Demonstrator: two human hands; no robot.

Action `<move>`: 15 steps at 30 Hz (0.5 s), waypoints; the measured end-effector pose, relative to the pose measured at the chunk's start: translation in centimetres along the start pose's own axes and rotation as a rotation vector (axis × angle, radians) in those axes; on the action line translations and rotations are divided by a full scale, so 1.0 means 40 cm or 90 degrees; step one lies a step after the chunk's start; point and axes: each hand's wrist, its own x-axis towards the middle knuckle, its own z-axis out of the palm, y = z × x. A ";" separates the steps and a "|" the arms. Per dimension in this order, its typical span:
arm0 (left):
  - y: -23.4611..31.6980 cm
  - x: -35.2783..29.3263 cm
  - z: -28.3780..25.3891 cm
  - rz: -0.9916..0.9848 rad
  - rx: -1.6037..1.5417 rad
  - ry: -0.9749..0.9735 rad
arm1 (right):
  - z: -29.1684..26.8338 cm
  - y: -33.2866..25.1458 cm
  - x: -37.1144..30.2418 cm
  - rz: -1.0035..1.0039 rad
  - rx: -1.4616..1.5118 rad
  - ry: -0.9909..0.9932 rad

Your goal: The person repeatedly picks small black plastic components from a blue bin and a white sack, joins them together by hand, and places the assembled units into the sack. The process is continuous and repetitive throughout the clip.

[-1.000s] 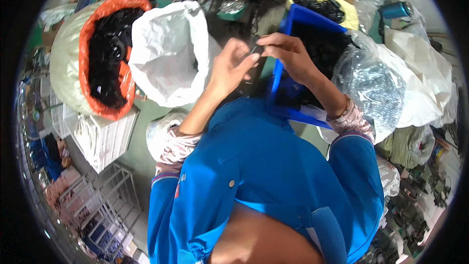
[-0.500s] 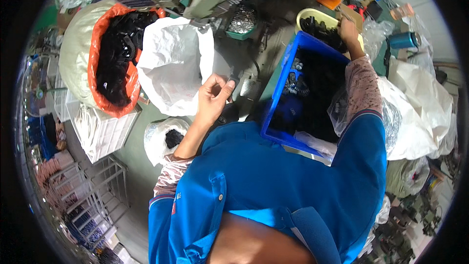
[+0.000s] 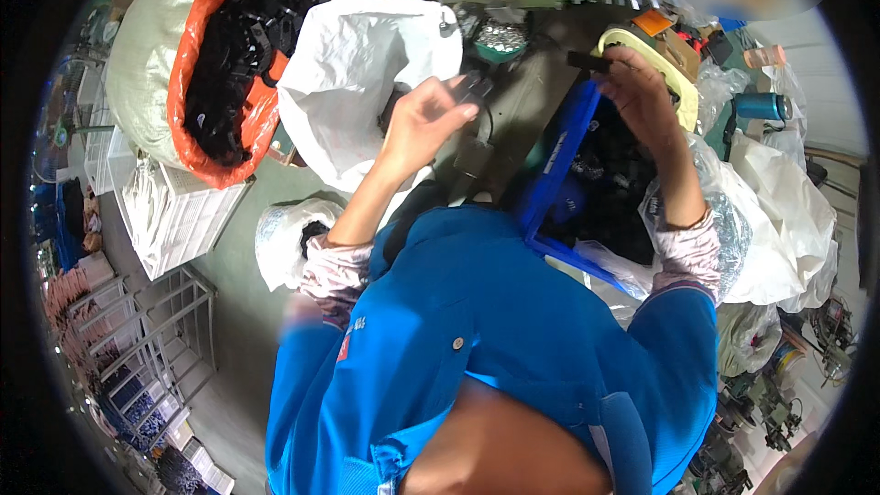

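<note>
My left hand pinches a small black part between thumb and fingertips, by the right rim of an open white sack. Its exact kind is too dark to make out. In my right hand is a short, flat black strip, pointing left, held over the far end of a blue bin. Dark parts and a few shiny ones fill that bin. Behind my right hand stands a pale yellow tub, its contents mostly hidden.
A large sack with an orange liner, full of black plastic pieces, stands at left. A green tray of small metal parts lies ahead, below a machine. A small white bag and a white crate stand near left; a blue bottle lies far right.
My right hand has come out of the yellow tub, moving left with the black strip. My left hand has moved slightly forward and right, still pinching its part. The whole view has shifted.
</note>
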 end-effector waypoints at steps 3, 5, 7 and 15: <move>-0.001 0.015 -0.039 0.019 0.013 -0.043 | 0.116 0.075 -0.014 -0.049 -0.054 -0.057; 0.012 0.014 -0.068 0.036 0.049 -0.061 | 0.196 0.102 -0.015 -0.077 -0.135 -0.048; 0.012 0.013 -0.093 0.037 0.030 -0.068 | 0.258 0.105 -0.013 -0.094 -0.236 -0.041; 0.024 0.039 -0.184 0.051 0.088 -0.111 | 0.369 0.128 0.032 -0.117 -0.327 -0.022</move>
